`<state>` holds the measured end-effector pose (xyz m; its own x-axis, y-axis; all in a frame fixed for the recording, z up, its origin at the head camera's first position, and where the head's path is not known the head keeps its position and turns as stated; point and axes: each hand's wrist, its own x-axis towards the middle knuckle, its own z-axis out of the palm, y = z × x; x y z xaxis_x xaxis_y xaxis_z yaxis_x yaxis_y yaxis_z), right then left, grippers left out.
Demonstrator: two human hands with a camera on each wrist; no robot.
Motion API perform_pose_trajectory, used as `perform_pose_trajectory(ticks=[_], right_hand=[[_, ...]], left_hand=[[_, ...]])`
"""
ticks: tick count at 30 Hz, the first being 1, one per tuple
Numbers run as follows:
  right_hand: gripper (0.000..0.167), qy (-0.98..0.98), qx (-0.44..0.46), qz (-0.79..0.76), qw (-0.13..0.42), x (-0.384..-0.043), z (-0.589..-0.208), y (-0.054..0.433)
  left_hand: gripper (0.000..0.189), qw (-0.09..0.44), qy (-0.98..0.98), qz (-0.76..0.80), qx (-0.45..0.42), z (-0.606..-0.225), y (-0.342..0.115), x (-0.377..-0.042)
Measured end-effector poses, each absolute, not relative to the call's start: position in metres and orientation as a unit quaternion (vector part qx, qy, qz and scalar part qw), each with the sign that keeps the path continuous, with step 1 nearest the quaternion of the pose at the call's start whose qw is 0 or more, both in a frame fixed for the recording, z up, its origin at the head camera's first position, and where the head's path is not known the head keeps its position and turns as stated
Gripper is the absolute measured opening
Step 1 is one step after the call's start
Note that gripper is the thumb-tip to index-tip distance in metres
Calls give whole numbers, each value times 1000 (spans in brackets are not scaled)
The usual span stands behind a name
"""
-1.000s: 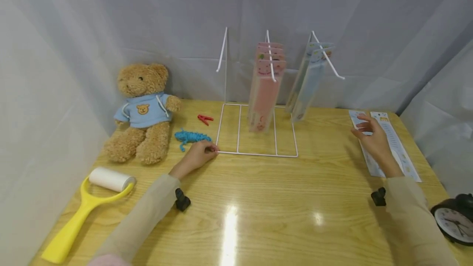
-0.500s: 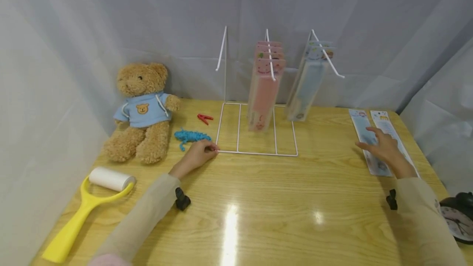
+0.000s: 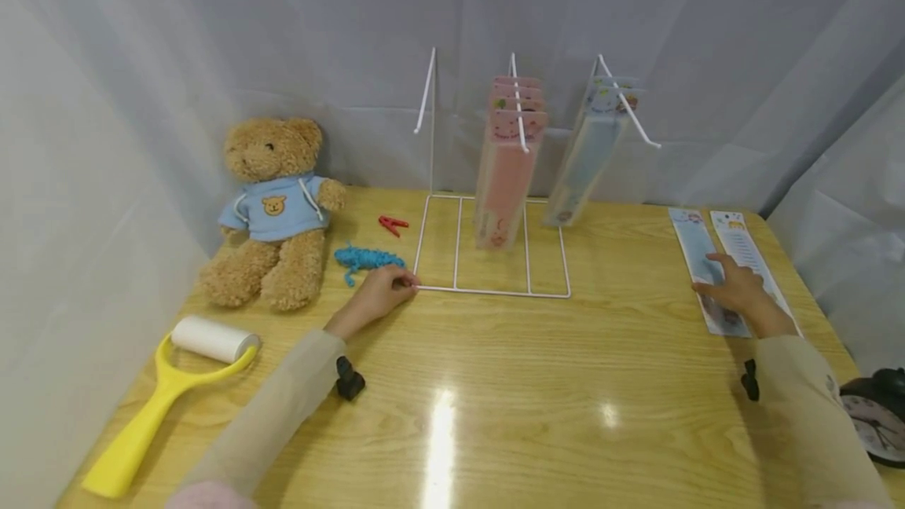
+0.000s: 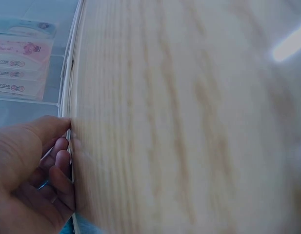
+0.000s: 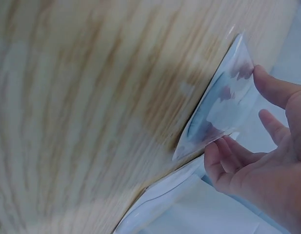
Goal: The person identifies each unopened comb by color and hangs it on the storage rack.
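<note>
In the head view my left hand [image 3: 382,291] pinches the front left corner of the white wire rack [image 3: 495,293], thumb and fingertips meeting at the wire. Pink comb packs [image 3: 505,179] hang on the rack's middle hook and blue comb packs [image 3: 590,155] on its right hook; the left hook is bare. At the right, my right hand [image 3: 738,289] spans a blue comb pack [image 5: 223,97] lying on the table, with the thumb at one long edge and curled fingertips at the other. Beside it lies a second pack [image 3: 742,238], partly covered by the hand.
A teddy bear [image 3: 276,210] in a blue top sits at the left. Near the rack lie a red clip [image 3: 393,225] and a blue lizard toy [image 3: 364,258]. A yellow-handled roller [image 3: 152,415] lies front left, and a black alarm clock [image 3: 875,419] stands at the right edge.
My right hand has come down and slightly right onto the blue comb pack, its fingers now at both edges. The hanging blue packs have swung. My left hand stays at the rack.
</note>
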<state>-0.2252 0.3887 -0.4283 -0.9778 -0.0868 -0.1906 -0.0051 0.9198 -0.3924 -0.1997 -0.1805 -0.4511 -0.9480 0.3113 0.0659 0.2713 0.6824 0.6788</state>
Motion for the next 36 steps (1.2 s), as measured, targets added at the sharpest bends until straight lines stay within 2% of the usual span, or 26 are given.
perform_pose_trajectory(ticks=[12, 26, 32, 36], right_hand=[[68, 971, -13, -217, 95, -223, -428, 391], [72, 957, 36, -263, 113, -220, -428, 399], [63, 959, 55, -254, 110, -220, -424, 398], [55, 961, 60, -255, 90, -220, -421, 395]], left_hand=[[10, 34, 916, 367, 157, -450, -180, -198], [11, 37, 913, 373, 160, -449, -180, -199], [11, 41, 915, 371, 157, -448, -179, -198], [11, 39, 916, 368, 154, -450, -180, -199]])
